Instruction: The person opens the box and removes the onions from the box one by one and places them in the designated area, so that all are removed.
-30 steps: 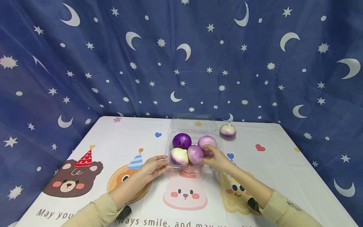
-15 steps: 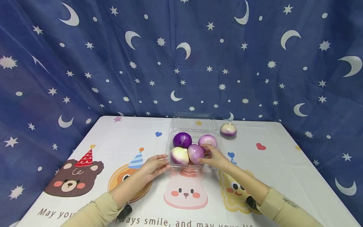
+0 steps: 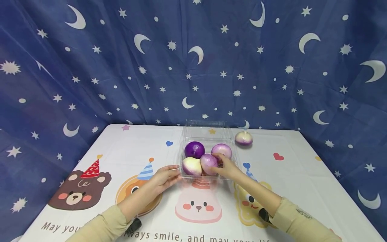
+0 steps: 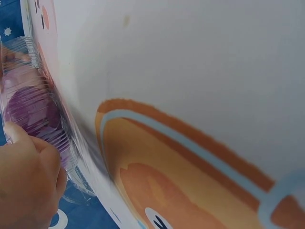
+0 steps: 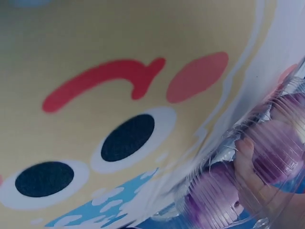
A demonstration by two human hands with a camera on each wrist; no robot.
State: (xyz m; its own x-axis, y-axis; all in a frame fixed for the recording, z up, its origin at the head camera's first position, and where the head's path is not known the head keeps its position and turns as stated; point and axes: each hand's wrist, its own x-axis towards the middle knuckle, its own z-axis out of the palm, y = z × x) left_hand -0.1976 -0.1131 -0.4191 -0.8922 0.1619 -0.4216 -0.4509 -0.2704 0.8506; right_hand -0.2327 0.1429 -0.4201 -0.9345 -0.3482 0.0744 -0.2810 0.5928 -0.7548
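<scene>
A hinged clear plastic container lies with its lid raised, several onions inside. A dark purple onion sits back left, a cream-and-purple one front left, and a light purple onion back right. My right hand reaches inside over the right wall and holds the front-right purple onion between thumb and fingers. With my left hand, I grip the container's front left edge; in the left wrist view the thumb lies against its ribbed side. Through the clear wall in the right wrist view, fingers show between two onions.
Another onion, cream on top and purple below, lies on the table right of the raised lid. A white cloth with cartoon prints covers the table. Behind it hangs a blue curtain with moons and stars.
My right forearm has shifted slightly left, while the fingers stay on the same onion. The left hand and container keep their places.
</scene>
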